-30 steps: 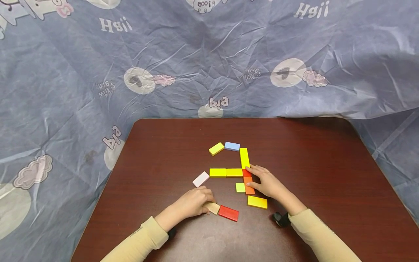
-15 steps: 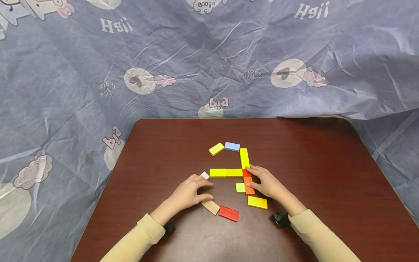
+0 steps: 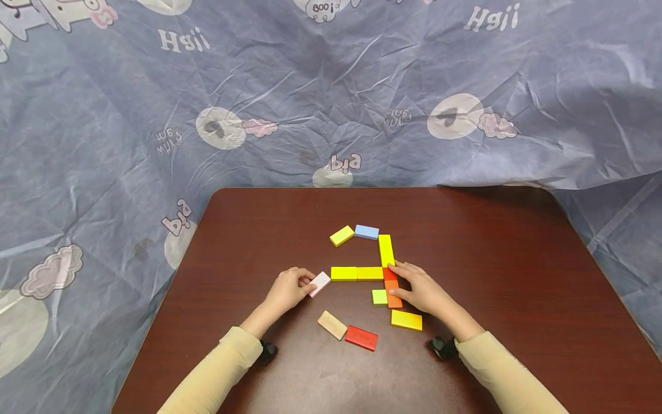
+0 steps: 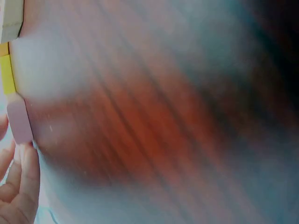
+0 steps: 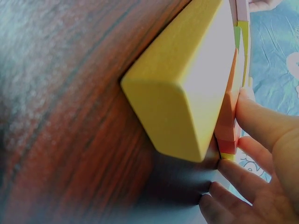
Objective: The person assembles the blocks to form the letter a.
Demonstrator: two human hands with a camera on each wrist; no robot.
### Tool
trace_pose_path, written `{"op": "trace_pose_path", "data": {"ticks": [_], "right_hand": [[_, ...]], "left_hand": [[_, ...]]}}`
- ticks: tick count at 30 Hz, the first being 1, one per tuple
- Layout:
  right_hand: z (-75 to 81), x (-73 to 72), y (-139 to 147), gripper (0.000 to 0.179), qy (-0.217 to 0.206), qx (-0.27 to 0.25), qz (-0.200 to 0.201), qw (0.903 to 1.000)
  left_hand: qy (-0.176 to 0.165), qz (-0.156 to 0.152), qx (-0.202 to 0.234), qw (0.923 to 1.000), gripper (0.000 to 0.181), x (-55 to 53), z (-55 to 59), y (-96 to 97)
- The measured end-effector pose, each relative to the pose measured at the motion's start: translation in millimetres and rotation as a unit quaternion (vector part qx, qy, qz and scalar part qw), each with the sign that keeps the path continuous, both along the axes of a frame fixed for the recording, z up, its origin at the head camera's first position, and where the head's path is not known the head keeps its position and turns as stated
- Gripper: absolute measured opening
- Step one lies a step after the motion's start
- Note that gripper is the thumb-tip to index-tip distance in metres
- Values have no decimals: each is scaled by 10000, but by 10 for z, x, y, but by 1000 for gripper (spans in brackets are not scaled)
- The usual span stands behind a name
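Observation:
My left hand point(image 3: 285, 290) pinches the near left end of a pale pink wooden block point(image 3: 322, 281), thumb on one side and fingers on the other. In the left wrist view the fingertips sit at the end of the pink block point(image 4: 20, 122). The right hand point(image 3: 428, 292) lies with fairly straight fingers along a column of blocks. Its thumb touches an orange block point(image 3: 395, 300), and its index fingertip is at a small red block point(image 3: 388, 273) partly covered by it. Two yellow blocks point(image 3: 357, 273) form a row leftward from the red one, ending close to the pink block.
Above the red block stands a yellow block point(image 3: 386, 250), with blue point(image 3: 366, 232) and yellow point(image 3: 342, 236) blocks curving left. Nearer lie a lime block point(image 3: 379, 296), yellow block point(image 3: 406, 319), red block point(image 3: 361, 337) and natural wood block point(image 3: 333, 325) on the brown table point(image 3: 481, 247).
My left hand has let go of the natural wood block, moved up and left, and taken hold of the pink block. The right hand stays in place.

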State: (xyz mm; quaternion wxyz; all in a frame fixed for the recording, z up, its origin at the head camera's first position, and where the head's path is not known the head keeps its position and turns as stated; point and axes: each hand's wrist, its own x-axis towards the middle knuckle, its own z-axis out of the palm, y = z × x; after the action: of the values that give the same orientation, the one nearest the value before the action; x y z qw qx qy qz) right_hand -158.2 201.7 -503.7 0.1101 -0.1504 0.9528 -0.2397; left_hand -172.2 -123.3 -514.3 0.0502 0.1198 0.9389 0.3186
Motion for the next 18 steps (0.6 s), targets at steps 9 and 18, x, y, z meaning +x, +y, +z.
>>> {"op": "trace_pose_path", "data": {"ticks": [9, 18], "right_hand": [[-17, -8, 3, 63, 101, -40, 36, 9999], [-13, -2, 5, 63, 56, -49, 19, 10000]], "left_hand": [[-379, 182, 425, 9982, 14, -5, -25, 16], [-527, 201, 465, 9973, 15, 23, -34, 37]]}}
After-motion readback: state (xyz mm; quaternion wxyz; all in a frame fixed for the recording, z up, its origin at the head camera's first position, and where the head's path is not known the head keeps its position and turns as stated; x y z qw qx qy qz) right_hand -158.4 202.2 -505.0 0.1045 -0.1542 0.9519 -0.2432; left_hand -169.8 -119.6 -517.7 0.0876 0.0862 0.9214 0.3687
